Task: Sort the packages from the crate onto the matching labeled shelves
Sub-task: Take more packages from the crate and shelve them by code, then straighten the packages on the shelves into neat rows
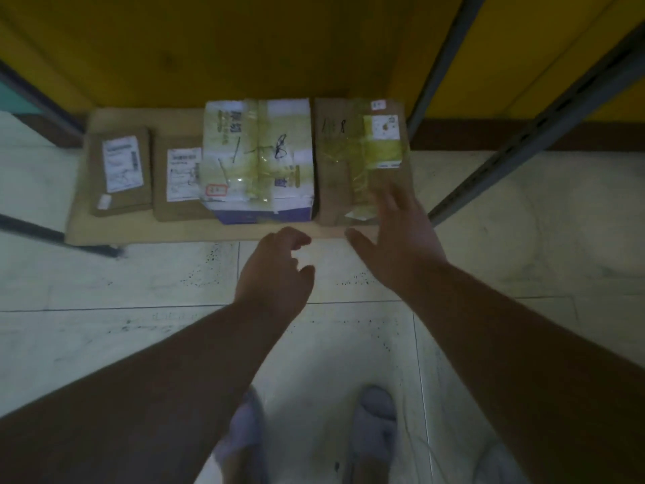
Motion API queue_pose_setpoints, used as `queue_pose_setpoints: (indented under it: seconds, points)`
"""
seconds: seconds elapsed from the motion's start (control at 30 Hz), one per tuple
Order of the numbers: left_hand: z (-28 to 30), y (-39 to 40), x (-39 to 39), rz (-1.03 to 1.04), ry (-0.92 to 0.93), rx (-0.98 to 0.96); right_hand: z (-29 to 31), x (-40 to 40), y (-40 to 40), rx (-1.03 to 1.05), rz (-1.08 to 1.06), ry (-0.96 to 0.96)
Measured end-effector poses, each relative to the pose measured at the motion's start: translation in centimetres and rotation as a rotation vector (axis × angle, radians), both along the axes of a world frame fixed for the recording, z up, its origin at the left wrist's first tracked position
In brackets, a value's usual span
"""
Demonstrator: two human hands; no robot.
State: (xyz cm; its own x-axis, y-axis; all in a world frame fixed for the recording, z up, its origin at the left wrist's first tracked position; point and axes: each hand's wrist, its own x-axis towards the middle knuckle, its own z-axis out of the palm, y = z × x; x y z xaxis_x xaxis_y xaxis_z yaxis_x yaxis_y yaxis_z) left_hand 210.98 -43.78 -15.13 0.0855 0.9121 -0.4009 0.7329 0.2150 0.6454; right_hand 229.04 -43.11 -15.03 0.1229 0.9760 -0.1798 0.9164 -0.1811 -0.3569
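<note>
While fingers spread, right hand (394,246) over brown package (361,158)

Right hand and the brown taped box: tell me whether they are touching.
Cannot tell. In the head view the right hand lies with straight fingers over the near right corner of the brown taped box, but blur hides whether they press it or hover above.

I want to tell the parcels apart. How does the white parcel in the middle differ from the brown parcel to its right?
The white parcel has a white wrap with a purple front edge; the brown parcel is plain cardboard. The right hand reaches over the brown parcel's near corner; no hand is over the white parcel. Both lie flat, side by side, crossed with yellowish tape.
</note>
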Motion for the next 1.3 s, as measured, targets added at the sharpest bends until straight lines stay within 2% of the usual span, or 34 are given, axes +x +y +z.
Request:
queue_pose_setpoints:
  seconds: [0.1,0.33,0.53,0.7,0.8,0.9,1.03,1.17,1.3]
  points:
    - [6.4,-2.3,-2.3,-0.087,0.111,0.104,7.0,-1.6,-3.6,-0.008,-0.008,0.027]
    - [23.0,-8.0,-5.4,-0.117,0.205,0.282,24.9,-3.8,-11.5,0.037,0.066,0.073]
    - [42.0,-10.6,-6.7,-0.149,0.265,0.533,44.5,-5.6,-13.0,0.302,0.162,0.104]
    - [59.5,-8.6,-10.7,0.004,0.238,0.769,63.1,-9.7,-9.5,0.579,0.282,0.079]
    - [66.4,-8.3,-14.4,0.055,0.273,0.827,72.2,-13.3,-8.4,0.696,0.347,0.12]
    - [70.9,-7.4,-18.7,0.093,0.306,0.904,77.2,-16.9,-7.6,0.786,0.397,0.116]
    - [74.9,-4.8,-24.9,0.163,0.26,1.023,80.1,-22.4,-5.0,0.848,0.412,0.112]
    - [76.1,-1.3,-30.6,0.131,0.248,1.065,81.1,-28.3,-0.7,0.88,0.433,0.103]
    - [76.7,3.0,-36.5,0.095,0.354,1.094,81.4,-33.4,3.3,0.815,0.468,0.055]
